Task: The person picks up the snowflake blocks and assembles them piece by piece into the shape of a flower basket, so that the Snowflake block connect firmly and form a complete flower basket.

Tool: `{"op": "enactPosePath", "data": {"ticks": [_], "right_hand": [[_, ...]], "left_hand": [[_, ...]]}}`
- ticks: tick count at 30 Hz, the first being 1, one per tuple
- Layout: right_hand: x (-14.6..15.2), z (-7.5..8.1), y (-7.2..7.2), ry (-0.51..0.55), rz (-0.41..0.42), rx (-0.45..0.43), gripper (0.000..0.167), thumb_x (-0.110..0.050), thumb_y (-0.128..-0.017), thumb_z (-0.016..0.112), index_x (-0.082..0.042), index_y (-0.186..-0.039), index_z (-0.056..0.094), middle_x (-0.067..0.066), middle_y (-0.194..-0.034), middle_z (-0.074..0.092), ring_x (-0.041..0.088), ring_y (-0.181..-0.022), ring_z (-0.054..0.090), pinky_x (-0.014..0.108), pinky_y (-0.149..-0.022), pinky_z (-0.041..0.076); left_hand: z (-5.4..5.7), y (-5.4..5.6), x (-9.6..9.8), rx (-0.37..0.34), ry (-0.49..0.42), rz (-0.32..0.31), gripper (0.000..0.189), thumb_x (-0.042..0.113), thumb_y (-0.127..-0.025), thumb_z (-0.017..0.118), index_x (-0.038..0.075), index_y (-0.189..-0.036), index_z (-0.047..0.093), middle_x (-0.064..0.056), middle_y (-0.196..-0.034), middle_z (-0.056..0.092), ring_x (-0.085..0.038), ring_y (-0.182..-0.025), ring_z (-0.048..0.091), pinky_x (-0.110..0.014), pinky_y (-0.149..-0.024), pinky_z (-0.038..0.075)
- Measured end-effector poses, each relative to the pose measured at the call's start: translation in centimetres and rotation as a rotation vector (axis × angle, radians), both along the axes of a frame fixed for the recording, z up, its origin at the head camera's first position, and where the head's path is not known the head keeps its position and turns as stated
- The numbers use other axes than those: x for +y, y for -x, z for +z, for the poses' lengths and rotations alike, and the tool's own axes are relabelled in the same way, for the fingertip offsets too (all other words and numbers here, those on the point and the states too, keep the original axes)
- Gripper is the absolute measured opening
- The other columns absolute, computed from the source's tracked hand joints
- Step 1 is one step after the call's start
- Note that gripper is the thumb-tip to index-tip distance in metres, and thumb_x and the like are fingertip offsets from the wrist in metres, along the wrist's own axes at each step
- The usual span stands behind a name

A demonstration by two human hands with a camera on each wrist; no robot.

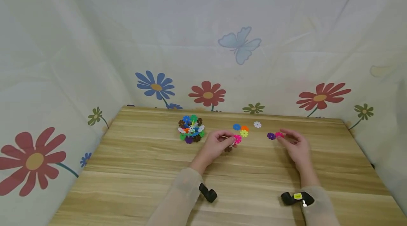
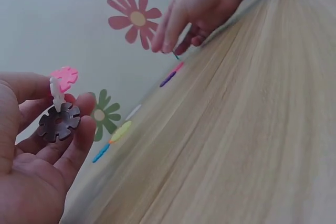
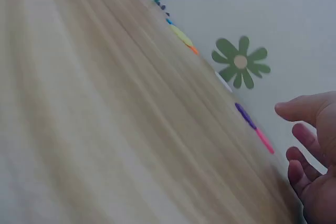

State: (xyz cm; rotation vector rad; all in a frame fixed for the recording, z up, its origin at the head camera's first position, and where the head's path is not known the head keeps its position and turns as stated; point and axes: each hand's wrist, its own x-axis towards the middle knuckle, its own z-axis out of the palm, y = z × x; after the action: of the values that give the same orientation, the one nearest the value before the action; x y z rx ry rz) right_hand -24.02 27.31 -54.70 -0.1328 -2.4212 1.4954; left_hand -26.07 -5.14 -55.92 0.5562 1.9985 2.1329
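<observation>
My left hand [image 1: 219,144] pinches a small joined piece of notched plastic snowflake discs. In the left wrist view the piece has a pink disc [image 2: 66,78], a white disc [image 2: 55,92] seen edge-on and a brown disc [image 2: 59,123]. To the right, my right hand [image 1: 297,147] hovers by a pink disc [image 1: 278,134] that lies against a purple disc [image 1: 271,136]. The right wrist view shows a gap between its thumb and fingers, with nothing held. Left of my left hand stands a ball-like cluster [image 1: 192,129] of many-coloured discs.
Between the hands, towards the back, lie a blue disc [image 1: 236,127], an orange disc [image 1: 244,128], a yellow disc [image 1: 244,133] and a white disc [image 1: 257,124]. The wooden table [image 1: 152,187] ends at a flower-printed cloth [image 1: 178,56] behind and beside it.
</observation>
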Motion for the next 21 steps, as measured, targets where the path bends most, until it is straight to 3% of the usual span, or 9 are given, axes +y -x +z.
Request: {"op": "enactPosePath", "data": {"ticks": [4, 8, 10, 12, 15, 21], "right_hand": [[1.1, -0.2, 0.2, -0.069, 0.027, -0.040, 0.048, -0.016, -0.104, 0.077, 0.004, -0.146, 0.065, 0.027, -0.147, 0.063, 0.035, -0.133, 0.057, 0.009, -0.093, 0.043], [1.7, -0.3, 0.5, -0.215, 0.076, -0.041, 0.052, -0.017, -0.104, 0.076, 0.008, -0.147, 0.062, 0.033, -0.148, 0.059, 0.048, -0.137, 0.054, 0.040, -0.112, 0.047], [1.8, -0.3, 0.6, -0.293, 0.097, -0.038, 0.051, -0.019, -0.104, 0.076, 0.009, -0.145, 0.063, 0.035, -0.148, 0.056, 0.053, -0.137, 0.052, 0.059, -0.113, 0.043], [1.8, -0.3, 0.7, -0.338, 0.110, -0.042, 0.047, -0.020, -0.104, 0.076, 0.008, -0.141, 0.067, 0.036, -0.148, 0.055, 0.056, -0.137, 0.049, 0.068, -0.113, 0.039], [1.6, -0.3, 0.6, -0.339, 0.112, -0.064, 0.042, -0.019, -0.103, 0.078, 0.007, -0.136, 0.071, 0.035, -0.141, 0.059, 0.053, -0.130, 0.054, 0.066, -0.108, 0.043], [1.2, 0.0, 0.3, -0.340, 0.122, -0.119, 0.044, -0.020, -0.101, 0.081, 0.006, -0.135, 0.071, 0.028, -0.123, 0.073, 0.039, -0.108, 0.064, 0.045, -0.089, 0.051]], "left_hand": [[-0.1, 0.0, 0.2, -0.034, -0.043, -0.015, 0.014, 0.012, -0.108, 0.071, 0.000, -0.113, 0.076, -0.017, -0.096, 0.080, -0.020, -0.079, 0.073, -0.028, -0.070, 0.060], [0.1, -0.2, 0.4, -0.045, -0.047, -0.026, 0.015, 0.010, -0.108, 0.071, -0.003, -0.112, 0.075, -0.024, -0.097, 0.079, -0.020, -0.076, 0.072, -0.028, -0.067, 0.058], [0.2, -0.3, 0.5, -0.045, -0.036, -0.023, 0.015, 0.010, -0.108, 0.071, -0.004, -0.112, 0.076, -0.025, -0.097, 0.079, -0.018, -0.075, 0.072, -0.027, -0.066, 0.057], [0.3, -0.4, 0.5, -0.048, -0.031, -0.015, 0.015, 0.010, -0.107, 0.071, -0.004, -0.111, 0.075, -0.026, -0.098, 0.079, -0.017, -0.075, 0.072, -0.027, -0.065, 0.057], [0.4, -0.4, 0.4, -0.043, -0.026, -0.013, 0.016, 0.010, -0.107, 0.071, -0.004, -0.112, 0.075, -0.029, -0.101, 0.077, -0.015, -0.074, 0.072, -0.027, -0.065, 0.056], [0.1, -0.3, 0.2, -0.033, -0.014, -0.017, 0.016, 0.012, -0.107, 0.072, -0.003, -0.111, 0.077, -0.031, -0.099, 0.076, -0.016, -0.073, 0.072, -0.027, -0.063, 0.056]]}}
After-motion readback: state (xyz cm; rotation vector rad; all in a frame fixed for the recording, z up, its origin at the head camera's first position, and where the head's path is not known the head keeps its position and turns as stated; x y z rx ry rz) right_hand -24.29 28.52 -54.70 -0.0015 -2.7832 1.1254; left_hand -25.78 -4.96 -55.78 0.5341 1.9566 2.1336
